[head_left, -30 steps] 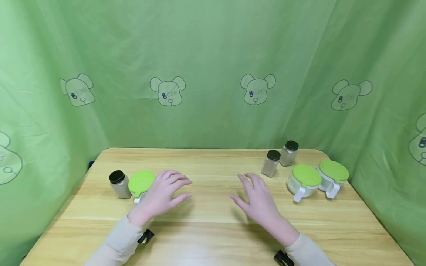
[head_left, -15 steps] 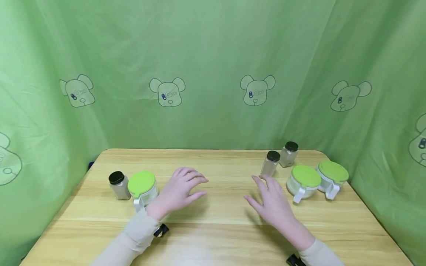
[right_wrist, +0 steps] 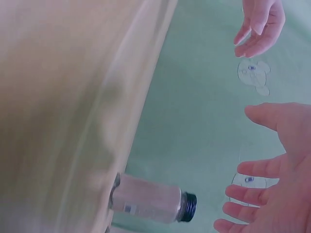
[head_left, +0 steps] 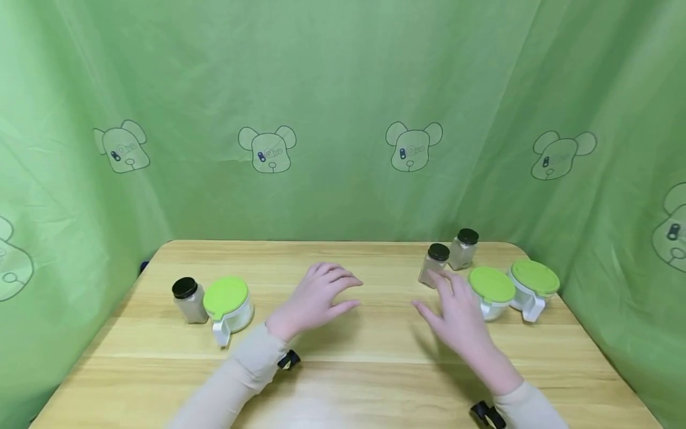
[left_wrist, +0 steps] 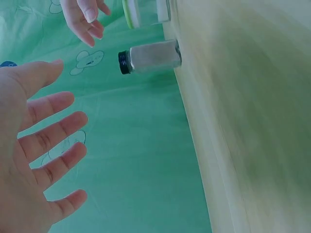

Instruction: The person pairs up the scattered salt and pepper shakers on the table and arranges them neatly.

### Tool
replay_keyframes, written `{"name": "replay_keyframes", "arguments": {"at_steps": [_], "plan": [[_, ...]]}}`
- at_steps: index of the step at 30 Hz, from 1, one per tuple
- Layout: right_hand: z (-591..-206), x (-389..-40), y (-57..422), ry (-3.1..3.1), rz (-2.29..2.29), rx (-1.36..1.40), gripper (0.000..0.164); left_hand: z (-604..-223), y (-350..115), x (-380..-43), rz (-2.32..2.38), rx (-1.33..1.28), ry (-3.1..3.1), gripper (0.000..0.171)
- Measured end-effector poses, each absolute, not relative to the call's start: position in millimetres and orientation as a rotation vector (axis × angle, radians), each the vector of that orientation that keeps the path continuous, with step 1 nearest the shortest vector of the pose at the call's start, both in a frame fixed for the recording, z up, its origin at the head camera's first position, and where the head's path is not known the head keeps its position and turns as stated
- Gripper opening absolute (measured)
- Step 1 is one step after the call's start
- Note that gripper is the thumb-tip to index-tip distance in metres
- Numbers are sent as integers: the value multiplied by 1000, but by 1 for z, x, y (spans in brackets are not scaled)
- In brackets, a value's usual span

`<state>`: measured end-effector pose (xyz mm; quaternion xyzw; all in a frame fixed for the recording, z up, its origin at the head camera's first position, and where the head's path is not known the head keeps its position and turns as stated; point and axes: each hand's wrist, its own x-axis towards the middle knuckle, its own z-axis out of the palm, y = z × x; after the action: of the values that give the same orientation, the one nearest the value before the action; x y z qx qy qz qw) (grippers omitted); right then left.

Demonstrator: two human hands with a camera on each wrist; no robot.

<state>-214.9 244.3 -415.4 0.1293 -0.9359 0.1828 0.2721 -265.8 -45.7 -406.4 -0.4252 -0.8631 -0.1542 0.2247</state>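
My left hand (head_left: 320, 298) hovers over the middle of the table with fingers spread and nothing in them. To its left stands a round glass pot (head_left: 227, 304) with a lime-green lid and white handle. My right hand (head_left: 455, 310) is raised too, its fingers loosely extended and holding nothing. Its fingertips overlap the lower part of a square glass jar (head_left: 433, 266) with a black cap in the head view. In the right wrist view that jar (right_wrist: 148, 198) stands beyond the spread fingers. A green-lidded pot (head_left: 491, 287) is partly hidden behind the right hand.
Behind the nearer right jar stands another black-capped jar (head_left: 463, 249). A second green-lidded pot (head_left: 534, 285) sits at the far right. On the left, a black-capped jar (head_left: 190, 301) is beside the pot. Green curtain (head_left: 343, 119) surrounds the wooden table (head_left: 343, 387).
Both hands have moved to the right above the table, the right one reaching in front of the nearer jar and pot. The left pot has come fully into view. Jars and pots stay put.
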Motion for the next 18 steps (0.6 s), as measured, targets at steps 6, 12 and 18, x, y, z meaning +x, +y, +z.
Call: {"name": "replay_keyframes", "arguments": {"at_steps": [6,12,18], "plan": [[-411,-217,256,-2506,494,272,66,-406,-24,-271,-431,-1185,-2398,39],[-408,-224,272,-2547,492,154,66,-401,-5,-273,-460,-1164,-2425,38],[-401,-228,287,-2629,499,29,73,-397,14,-280,-472,-1135,-2455,41]]}}
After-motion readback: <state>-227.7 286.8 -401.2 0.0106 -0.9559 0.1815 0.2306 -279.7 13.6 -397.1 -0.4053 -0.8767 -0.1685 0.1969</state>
